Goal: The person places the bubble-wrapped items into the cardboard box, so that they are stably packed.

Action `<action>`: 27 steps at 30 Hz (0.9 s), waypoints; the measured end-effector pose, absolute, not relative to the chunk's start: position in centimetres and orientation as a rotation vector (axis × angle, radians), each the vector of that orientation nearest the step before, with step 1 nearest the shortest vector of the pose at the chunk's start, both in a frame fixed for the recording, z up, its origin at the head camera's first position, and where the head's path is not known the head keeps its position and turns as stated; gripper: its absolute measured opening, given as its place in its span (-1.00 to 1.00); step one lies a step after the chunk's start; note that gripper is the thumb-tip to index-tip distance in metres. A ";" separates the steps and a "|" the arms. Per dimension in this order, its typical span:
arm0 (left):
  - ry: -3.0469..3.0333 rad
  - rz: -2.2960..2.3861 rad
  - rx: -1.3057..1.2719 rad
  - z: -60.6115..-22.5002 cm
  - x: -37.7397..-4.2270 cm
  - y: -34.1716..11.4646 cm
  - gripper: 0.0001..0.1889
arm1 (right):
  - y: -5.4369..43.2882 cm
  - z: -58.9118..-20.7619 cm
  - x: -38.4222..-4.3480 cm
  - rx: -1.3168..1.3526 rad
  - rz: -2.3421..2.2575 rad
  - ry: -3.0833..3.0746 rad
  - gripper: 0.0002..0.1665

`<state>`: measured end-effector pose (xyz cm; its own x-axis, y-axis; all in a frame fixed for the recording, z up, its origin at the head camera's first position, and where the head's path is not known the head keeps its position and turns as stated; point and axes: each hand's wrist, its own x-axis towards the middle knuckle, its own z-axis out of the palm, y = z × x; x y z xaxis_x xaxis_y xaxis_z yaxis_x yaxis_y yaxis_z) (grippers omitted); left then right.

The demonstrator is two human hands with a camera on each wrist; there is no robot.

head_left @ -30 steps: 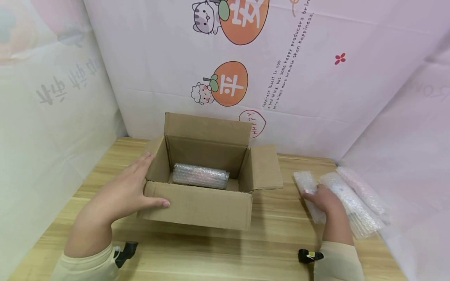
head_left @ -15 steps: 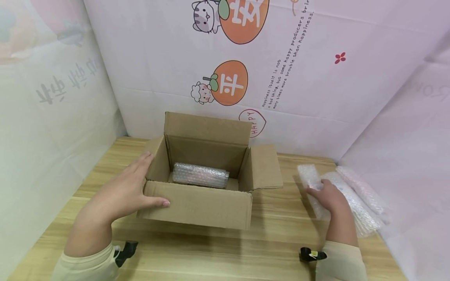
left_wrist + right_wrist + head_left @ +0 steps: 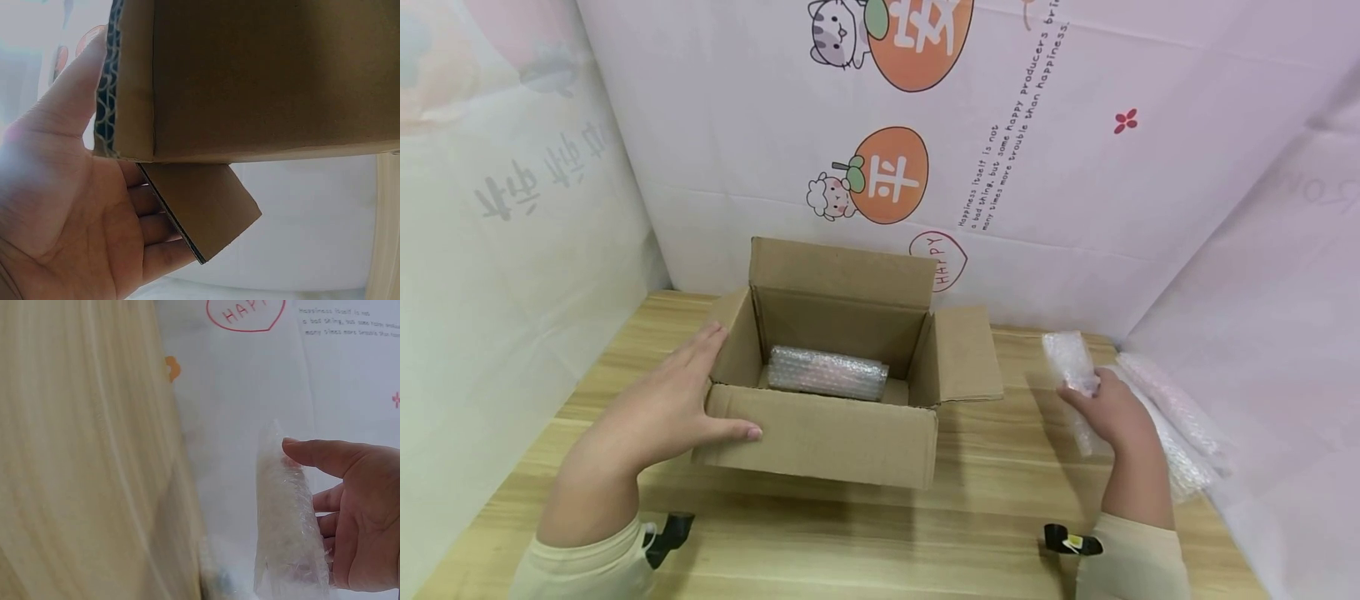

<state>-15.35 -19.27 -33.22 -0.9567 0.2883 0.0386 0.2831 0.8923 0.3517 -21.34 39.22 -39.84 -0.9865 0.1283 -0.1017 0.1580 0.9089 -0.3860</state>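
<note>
An uncovered cardboard box (image 3: 850,442) stands on the wooden table with its flaps folded out. Inside it lies a bubble-wrapped roll (image 3: 827,373). My left hand (image 3: 662,417) rests at the box's left corner, its thumb on the front flap and its fairly straight fingers along the left flap (image 3: 200,209). To the right of the box, my right hand (image 3: 1112,412) grips a narrow bubble-wrapped package (image 3: 1070,360), tilted and raised off the table. In the right wrist view, the thumb presses the near side of that package (image 3: 287,519); what is inside the wrap is unclear.
More bubble-wrapped packages, one pinkish (image 3: 1176,408) and one whitish (image 3: 1187,471), lie by the right wall, partly behind my right arm. The box's right flap (image 3: 968,354) sticks out toward them. Printed cloth walls (image 3: 1037,275) enclose the wooden table (image 3: 820,542).
My right hand has lifted the bubble-wrapped package off the table, moving it slightly away from me and to the right. The left hand and the box have stayed in place.
</note>
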 end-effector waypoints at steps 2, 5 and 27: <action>3.043 0.561 0.460 -33.2 -15.4 -19.3 0.44 | 39.1 -39.4 -21.2 0.220 -0.618 3.013 0.26; 3.041 0.563 0.459 -33.2 -15.4 -19.2 0.44 | 38.8 -38.7 -20.9 0.212 -0.635 3.039 0.22; 3.042 0.558 0.456 -33.2 -15.4 -19.3 0.45 | 36.2 -34.9 -19.0 0.160 -0.810 3.184 0.18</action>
<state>-15.38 -19.25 -33.18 -0.9573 0.2866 0.0372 0.2811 0.8938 0.3494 -19.00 36.22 -34.93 -0.9843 0.1300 0.1190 0.0573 0.8747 -0.4813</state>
